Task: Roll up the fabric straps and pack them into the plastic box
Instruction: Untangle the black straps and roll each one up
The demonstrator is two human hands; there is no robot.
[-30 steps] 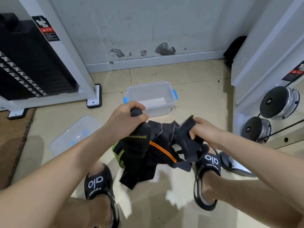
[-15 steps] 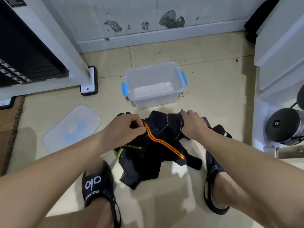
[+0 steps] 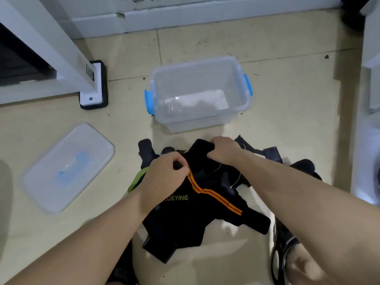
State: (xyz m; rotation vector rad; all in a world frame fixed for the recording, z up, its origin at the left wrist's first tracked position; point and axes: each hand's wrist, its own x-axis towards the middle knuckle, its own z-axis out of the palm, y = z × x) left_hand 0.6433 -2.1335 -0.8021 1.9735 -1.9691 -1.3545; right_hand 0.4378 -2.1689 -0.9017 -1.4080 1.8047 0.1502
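Observation:
A tangled heap of black fabric straps (image 3: 201,204) lies on the tiled floor between my feet; one strap has two orange stripes and yellow lettering, another shows a green edge. My left hand (image 3: 164,177) pinches the top end of the orange-striped strap. My right hand (image 3: 223,150) grips a folded black strap end at the heap's far side. Just beyond the heap stands the clear plastic box (image 3: 242,87) with blue handles, open, only a pale patch showing on its bottom.
The box's clear lid (image 3: 67,167) lies flat on the floor to the left. A white machine frame foot (image 3: 92,85) stands at the back left, white equipment borders the right edge, and a wall skirting runs along the back.
Both hands have come down from mid-air to the floor with the straps, and the heap now rests on the tiles. The camera has tipped down and moved closer to the box.

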